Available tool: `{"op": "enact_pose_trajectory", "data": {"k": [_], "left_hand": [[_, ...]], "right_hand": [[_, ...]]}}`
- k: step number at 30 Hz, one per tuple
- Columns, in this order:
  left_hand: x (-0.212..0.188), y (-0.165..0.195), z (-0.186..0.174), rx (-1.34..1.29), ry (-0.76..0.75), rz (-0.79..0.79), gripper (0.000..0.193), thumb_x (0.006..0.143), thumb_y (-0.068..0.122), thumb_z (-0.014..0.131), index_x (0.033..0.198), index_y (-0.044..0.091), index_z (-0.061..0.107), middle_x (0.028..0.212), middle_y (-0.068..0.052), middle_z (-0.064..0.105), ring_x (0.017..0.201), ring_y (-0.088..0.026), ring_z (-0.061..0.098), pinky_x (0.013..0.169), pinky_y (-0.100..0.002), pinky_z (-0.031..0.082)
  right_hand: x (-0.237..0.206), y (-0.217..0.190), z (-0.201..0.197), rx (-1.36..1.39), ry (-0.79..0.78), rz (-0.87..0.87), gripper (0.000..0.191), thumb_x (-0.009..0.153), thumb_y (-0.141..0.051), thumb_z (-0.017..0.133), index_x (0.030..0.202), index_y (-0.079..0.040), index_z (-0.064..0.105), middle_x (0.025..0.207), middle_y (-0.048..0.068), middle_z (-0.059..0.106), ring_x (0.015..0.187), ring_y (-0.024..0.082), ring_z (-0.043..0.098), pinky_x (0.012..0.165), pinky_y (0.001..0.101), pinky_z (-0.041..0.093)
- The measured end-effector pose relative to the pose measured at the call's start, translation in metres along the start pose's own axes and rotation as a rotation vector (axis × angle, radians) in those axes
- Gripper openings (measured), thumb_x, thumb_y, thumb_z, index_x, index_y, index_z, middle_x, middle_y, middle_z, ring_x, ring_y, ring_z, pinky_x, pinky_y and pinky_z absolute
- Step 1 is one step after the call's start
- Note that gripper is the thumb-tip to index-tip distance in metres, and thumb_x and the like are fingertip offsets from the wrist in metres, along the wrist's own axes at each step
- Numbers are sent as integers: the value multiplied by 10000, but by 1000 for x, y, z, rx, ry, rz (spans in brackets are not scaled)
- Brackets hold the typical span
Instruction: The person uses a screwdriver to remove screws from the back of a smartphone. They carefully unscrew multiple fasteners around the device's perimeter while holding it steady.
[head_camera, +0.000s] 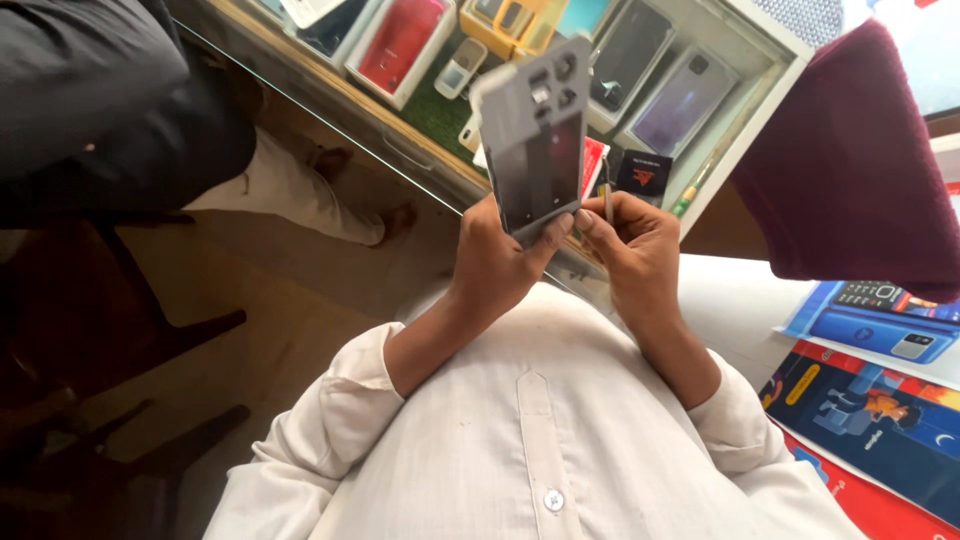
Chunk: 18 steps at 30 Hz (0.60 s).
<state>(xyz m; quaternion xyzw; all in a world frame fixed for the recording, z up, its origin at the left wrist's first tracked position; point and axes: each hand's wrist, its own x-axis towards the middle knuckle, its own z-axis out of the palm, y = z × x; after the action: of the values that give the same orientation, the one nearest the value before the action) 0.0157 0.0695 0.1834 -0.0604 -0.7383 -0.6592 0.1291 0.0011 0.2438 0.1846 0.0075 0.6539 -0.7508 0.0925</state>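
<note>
Phone frame (533, 140) upright in clamped left hand (497, 255), right hand (635, 245) just beside, pinching thin tool (608, 203).

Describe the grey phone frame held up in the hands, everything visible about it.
The phone frame is a flat grey rectangular panel, plastic or metal by its look, with a darker long recess in its lower half and several small cutouts near the top corner. It is held upright, slightly tilted, above the glass display counter. The left hand grips its lower end, thumb across the bottom edge. The right hand, holding a thin tool, sits just beside that bottom edge.
</note>
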Motion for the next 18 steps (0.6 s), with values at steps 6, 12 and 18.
{"op": "enact_pose_trajectory", "data": {"k": [6,12,18], "left_hand": [[-2,5,-7,154,-15,158,117,1029,175,711,1063,66,735,860,-91,740,771,-261,759,691,-345,573],[1,7,-15,87,-49,254,140,1034,98,690,1158,37,663,994,-131,685,888,-314,738,761,-381,587],[9,10,-14,96,-81,235,209,1003,82,702,1192,16,642,984,-146,670,866,-321,725,739,-373,578]], "right_hand": [[0,11,15,245,42,-61,100,988,-34,723,967,59,692,746,6,614,619,41,456,558,199,340],[7,25,27,391,56,-148,98,983,-17,683,908,17,630,735,31,615,588,62,491,545,209,362],[8,22,36,481,134,-104,94,971,-29,680,909,6,618,710,17,577,551,50,480,501,203,352]]}}
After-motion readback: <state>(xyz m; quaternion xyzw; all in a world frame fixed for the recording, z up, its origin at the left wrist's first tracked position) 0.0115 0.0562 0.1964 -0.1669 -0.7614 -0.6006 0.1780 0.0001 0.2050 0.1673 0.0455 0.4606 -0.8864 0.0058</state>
